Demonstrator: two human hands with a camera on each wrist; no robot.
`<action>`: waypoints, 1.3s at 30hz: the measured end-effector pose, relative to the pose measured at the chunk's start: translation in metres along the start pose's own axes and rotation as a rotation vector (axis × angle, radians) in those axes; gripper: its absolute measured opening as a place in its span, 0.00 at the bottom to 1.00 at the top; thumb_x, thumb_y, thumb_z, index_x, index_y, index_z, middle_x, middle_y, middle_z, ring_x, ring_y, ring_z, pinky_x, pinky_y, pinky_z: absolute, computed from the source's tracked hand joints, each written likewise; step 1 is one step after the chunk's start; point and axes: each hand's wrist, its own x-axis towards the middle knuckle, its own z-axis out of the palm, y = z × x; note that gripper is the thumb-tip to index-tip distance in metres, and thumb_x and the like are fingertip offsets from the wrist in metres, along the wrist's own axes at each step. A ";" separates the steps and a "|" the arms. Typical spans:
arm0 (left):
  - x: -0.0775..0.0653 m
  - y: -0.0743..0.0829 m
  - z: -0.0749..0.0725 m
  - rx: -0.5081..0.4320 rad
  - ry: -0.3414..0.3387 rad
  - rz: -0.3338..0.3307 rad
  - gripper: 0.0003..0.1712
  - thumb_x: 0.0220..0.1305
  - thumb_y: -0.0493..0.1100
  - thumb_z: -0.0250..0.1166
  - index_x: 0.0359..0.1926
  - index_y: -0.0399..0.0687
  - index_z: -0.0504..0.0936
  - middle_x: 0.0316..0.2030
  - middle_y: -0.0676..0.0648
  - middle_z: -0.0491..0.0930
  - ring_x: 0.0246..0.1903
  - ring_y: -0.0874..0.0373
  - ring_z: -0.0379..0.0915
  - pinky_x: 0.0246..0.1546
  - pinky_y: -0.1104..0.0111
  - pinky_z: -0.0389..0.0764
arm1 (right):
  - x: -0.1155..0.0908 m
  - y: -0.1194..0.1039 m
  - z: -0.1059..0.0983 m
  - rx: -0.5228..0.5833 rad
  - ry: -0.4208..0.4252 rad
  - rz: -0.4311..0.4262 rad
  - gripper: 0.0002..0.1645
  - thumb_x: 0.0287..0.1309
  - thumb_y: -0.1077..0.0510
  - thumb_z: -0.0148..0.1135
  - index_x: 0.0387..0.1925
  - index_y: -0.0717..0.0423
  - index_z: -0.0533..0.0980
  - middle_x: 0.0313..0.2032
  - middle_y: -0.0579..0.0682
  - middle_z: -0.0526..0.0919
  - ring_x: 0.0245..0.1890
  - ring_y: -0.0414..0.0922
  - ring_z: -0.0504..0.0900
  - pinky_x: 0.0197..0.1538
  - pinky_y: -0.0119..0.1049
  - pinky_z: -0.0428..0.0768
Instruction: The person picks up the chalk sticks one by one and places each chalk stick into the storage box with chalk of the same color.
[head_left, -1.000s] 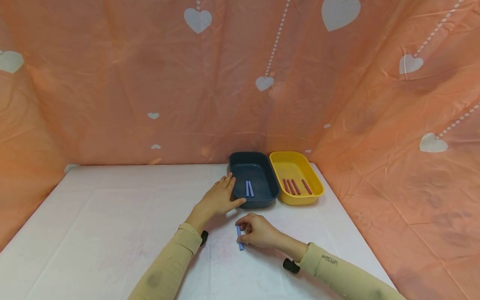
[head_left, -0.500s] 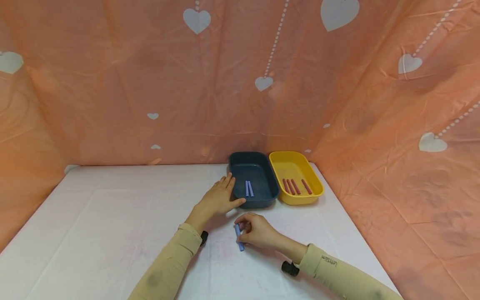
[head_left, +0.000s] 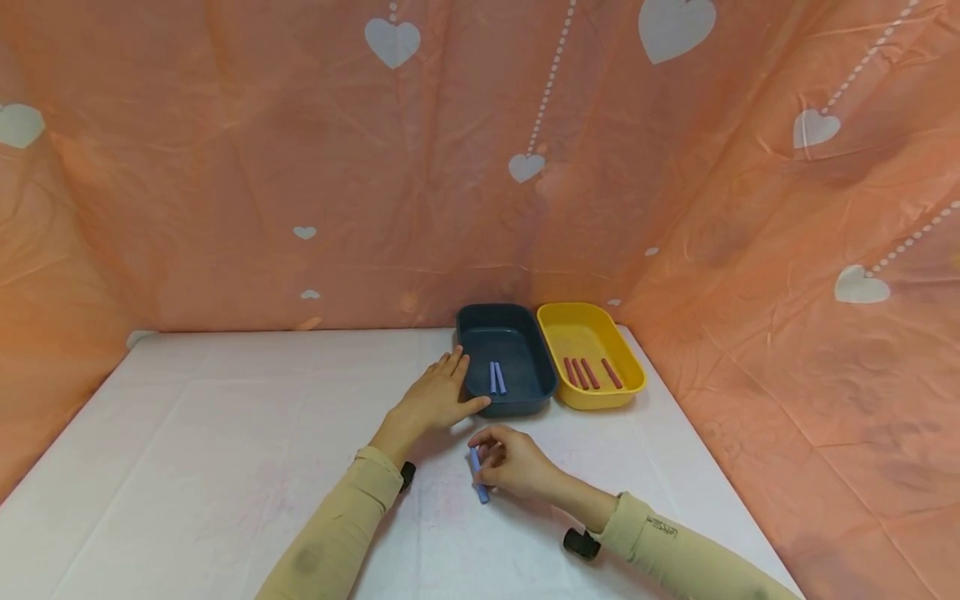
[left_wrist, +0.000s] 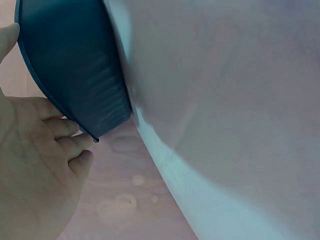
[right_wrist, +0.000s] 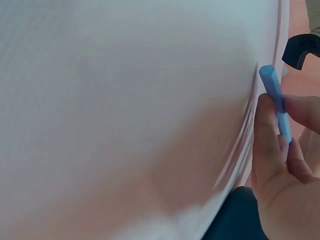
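Observation:
My right hand (head_left: 517, 465) pinches a blue-violet chalk stick (head_left: 475, 462) between thumb and fingers, low over the white table just in front of the dark blue tray (head_left: 517, 407). In the right wrist view the chalk (right_wrist: 272, 85) slants, its blunt end sticking out past the fingertips. My left hand (head_left: 437, 397) rests against the tray's left side, fingers extended, with the thumb at its near rim. Seen from the left wrist, those fingertips touch the tray's rim (left_wrist: 45, 93). Two matching blue-violet chalk sticks (head_left: 501, 378) lie side by side inside the tray.
A yellow tray (head_left: 600, 401) stands right beside the dark blue one, with several red chalk sticks (head_left: 591, 374) in it. Orange cloth (head_left: 375, 167) with white hearts hangs behind and at both sides of the white-covered table (head_left: 210, 450).
The chalk in my right hand has tilted slightly, its upper end leaning more to the left. My left hand and the trays keep their places.

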 end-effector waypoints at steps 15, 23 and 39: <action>-0.001 -0.002 0.001 0.017 -0.002 -0.007 0.55 0.61 0.74 0.47 0.73 0.39 0.48 0.74 0.40 0.40 0.72 0.43 0.41 0.70 0.54 0.50 | -0.008 -0.007 -0.012 0.071 0.066 -0.039 0.25 0.49 0.72 0.64 0.52 0.68 0.73 0.42 0.62 0.77 0.35 0.51 0.82 0.34 0.30 0.82; 0.000 -0.003 0.000 0.006 -0.008 -0.009 0.55 0.61 0.74 0.47 0.74 0.40 0.47 0.74 0.41 0.39 0.72 0.43 0.40 0.70 0.54 0.49 | -0.006 -0.009 -0.026 0.062 0.093 -0.109 0.25 0.50 0.70 0.66 0.52 0.65 0.73 0.43 0.58 0.77 0.35 0.45 0.84 0.38 0.31 0.82; 0.000 0.000 0.000 0.005 -0.010 -0.009 0.55 0.61 0.75 0.45 0.73 0.40 0.47 0.74 0.40 0.39 0.72 0.43 0.40 0.70 0.53 0.49 | 0.002 -0.028 -0.053 0.057 0.214 -0.131 0.25 0.52 0.70 0.64 0.54 0.64 0.74 0.43 0.62 0.76 0.37 0.49 0.81 0.39 0.28 0.81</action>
